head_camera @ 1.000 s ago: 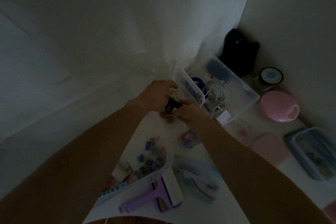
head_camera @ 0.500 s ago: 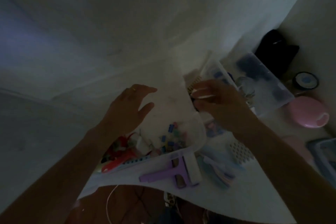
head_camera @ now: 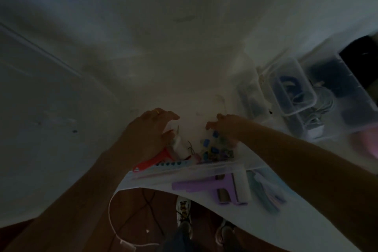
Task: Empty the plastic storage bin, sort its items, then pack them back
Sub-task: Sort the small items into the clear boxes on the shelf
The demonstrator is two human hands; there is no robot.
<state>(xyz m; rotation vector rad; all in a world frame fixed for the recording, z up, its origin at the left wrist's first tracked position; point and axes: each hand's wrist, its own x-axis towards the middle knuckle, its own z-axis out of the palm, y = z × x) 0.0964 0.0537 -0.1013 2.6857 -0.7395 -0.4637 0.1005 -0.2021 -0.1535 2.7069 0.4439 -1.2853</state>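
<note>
Since half a second ago both hands have come forward and together: the left hand [head_camera: 150,129] and right hand [head_camera: 225,127] now reach over the far part of the clear plastic bin [head_camera: 204,170], facing each other across a narrow gap, and the camera has tilted downward. The left hand's fingers are loosely bent with nothing visibly held. The right hand's fingers curl downward toward small blue clips [head_camera: 212,145]; whether they pinch one cannot be told. The bin sits near the front edge of a white table [head_camera: 266,223], holding the clips and a red tool [head_camera: 152,160]. Just beside it, nearer the edge, lies a purple-handled roller [head_camera: 225,187]. To the right stand a second clear container [head_camera: 290,86] holding dark cords and a larger clear box [head_camera: 337,96]. The table meets pale walls [head_camera: 143,37]. Below the table edge, dark flooring [head_camera: 143,210] and shoes [head_camera: 184,210] are visible. The scene is dim and blurred; a pink object [head_camera: 368,143] is cut off at right.
</note>
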